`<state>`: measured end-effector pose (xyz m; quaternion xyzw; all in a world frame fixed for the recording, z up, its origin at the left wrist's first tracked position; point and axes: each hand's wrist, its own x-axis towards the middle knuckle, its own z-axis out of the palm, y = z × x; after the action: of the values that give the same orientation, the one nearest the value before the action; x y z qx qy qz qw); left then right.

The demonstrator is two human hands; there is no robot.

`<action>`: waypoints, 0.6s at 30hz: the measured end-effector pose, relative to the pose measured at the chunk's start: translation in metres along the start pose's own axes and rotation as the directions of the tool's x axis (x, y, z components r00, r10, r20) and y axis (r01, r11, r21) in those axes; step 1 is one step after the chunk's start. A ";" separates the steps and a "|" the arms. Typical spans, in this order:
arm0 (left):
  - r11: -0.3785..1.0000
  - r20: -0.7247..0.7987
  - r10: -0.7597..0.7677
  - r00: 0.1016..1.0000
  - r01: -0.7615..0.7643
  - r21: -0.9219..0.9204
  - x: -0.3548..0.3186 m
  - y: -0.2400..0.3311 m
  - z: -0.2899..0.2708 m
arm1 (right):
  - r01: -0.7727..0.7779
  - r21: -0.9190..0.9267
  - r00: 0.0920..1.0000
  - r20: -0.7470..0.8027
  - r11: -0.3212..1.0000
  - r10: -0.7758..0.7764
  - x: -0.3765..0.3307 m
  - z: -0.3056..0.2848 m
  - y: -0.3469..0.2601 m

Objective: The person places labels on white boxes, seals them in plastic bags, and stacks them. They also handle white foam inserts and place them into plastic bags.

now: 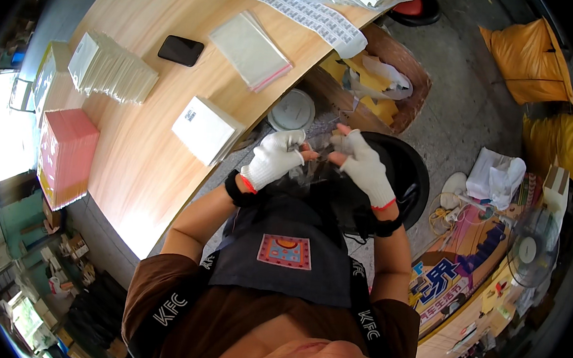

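In the head view, the person sits beside the curved edge of a wooden desk (139, 167) and works over the lap, not on the desk. The left hand (273, 159) and the right hand (366, 168) both wear white knitted gloves with open fingertips, and the bare fingertips pinch a thin clear plastic bag (315, 156) between them. Each hand is closed on one side of the bag, probably to pull its mouth apart; the film is glossy and almost invisible against the dark apron (295, 233).

On the desk, near the curved edge, lies a white square stack (206, 129) close to the left hand, probably kept there for easy reach. Further in are a fanned row of white sheets (113, 68), a black phone (181, 50) and a pile of clear bags with pink edge (251, 48). A pink block of paper (66, 155) stands at the left edge. Beyond the hands, on the floor, a brown woven basket (403, 67) holds yellow and white scraps.
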<state>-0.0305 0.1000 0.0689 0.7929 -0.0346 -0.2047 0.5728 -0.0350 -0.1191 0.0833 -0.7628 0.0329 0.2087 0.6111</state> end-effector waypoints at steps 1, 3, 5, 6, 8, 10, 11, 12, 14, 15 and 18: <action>1.000 -0.002 0.003 1.000 -0.003 -0.002 -0.001 -0.002 0.000 | -0.025 -0.245 0.999 0.032 0.969 0.034 -0.003 0.001 -0.017; 0.999 0.003 0.020 1.000 -0.020 0.033 -0.002 -0.001 -0.006 | -0.089 -0.009 0.987 0.130 0.996 0.089 0.007 -0.005 0.007; 0.999 -0.002 0.021 1.000 -0.021 0.034 -0.001 -0.005 -0.010 | -0.097 0.119 0.984 0.161 0.988 0.078 0.010 -0.009 0.018; 1.000 -0.006 0.016 1.000 -0.016 0.018 0.002 -0.009 -0.010 | -0.088 0.175 0.986 0.154 0.981 0.061 0.009 -0.007 0.017; 0.999 0.035 -0.024 0.999 0.022 0.047 0.004 -0.011 -0.014 | -0.068 0.284 0.990 0.138 0.956 0.030 0.007 0.000 0.013; 0.987 0.119 -0.096 0.988 0.079 0.139 0.005 -0.002 -0.020 | -0.074 0.272 0.992 0.122 0.959 0.042 0.007 0.002 0.014; 0.966 -0.009 0.124 0.992 -0.119 0.232 0.006 -0.007 -0.018 | -0.077 0.266 0.992 0.114 0.961 0.047 0.007 0.003 0.014; 0.892 -0.115 0.348 0.930 -0.291 0.346 0.006 -0.006 -0.014 | -0.082 0.269 0.994 0.095 0.960 0.059 0.007 0.005 0.011; 0.744 -0.298 0.562 0.772 -0.315 0.589 0.000 0.001 -0.004 | -0.094 0.273 0.995 0.056 0.958 0.081 0.004 0.008 0.003; 0.757 -0.311 0.565 0.764 -0.330 0.564 -0.007 0.009 -0.004 | -0.061 0.255 0.998 0.024 0.965 0.056 0.005 0.009 0.009; 0.692 -0.263 0.644 0.718 -0.401 0.601 -0.017 0.019 -0.005 | 0.028 0.077 0.998 -0.055 0.997 -0.024 0.007 0.016 0.021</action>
<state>-0.0404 0.1030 0.0927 0.8923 -0.1831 0.1806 0.3711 -0.0389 -0.1078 0.0591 -0.7441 0.0474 0.1786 0.6420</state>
